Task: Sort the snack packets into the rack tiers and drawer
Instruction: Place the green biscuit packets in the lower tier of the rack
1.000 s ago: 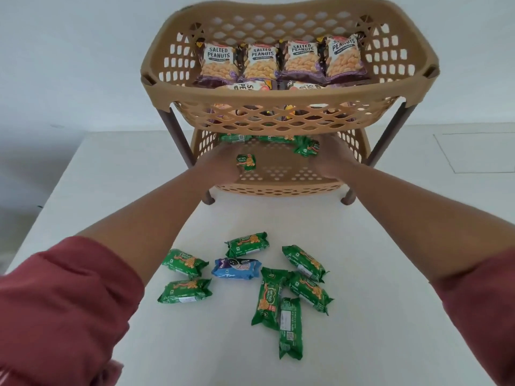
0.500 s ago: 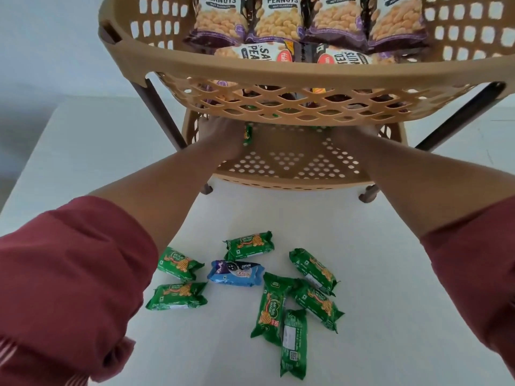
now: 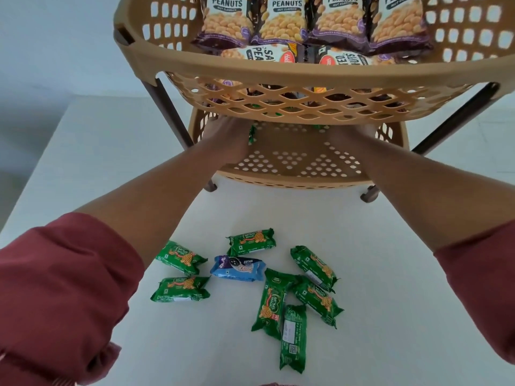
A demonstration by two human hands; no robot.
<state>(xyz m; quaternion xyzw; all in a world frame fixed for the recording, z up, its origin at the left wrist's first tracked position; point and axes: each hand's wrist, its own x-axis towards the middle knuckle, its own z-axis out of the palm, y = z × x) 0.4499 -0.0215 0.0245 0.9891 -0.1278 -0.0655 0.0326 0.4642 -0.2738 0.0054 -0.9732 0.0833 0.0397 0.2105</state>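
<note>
White table [image 3: 390, 274], both hands inside lower rack tier [image 3: 292, 174], left hand [image 3: 228, 140] holding green packet [image 3: 252, 134]

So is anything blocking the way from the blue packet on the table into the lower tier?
Partly. Both forearms cross the front of the lower tier, with the left hand and right hand inside it. Between the arms, the bare table and the tier's low front edge leave the blue packet a free middle path.

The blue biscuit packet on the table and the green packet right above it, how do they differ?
The blue biscuit packet is blue with a dark round biscuit pictured; the green biscuit packet is green with orange print. The blue one lies nearly level in the head view, while the green one tilts up to the right. Both are small sealed wrappers lying flat on the white table, not touching.
</note>
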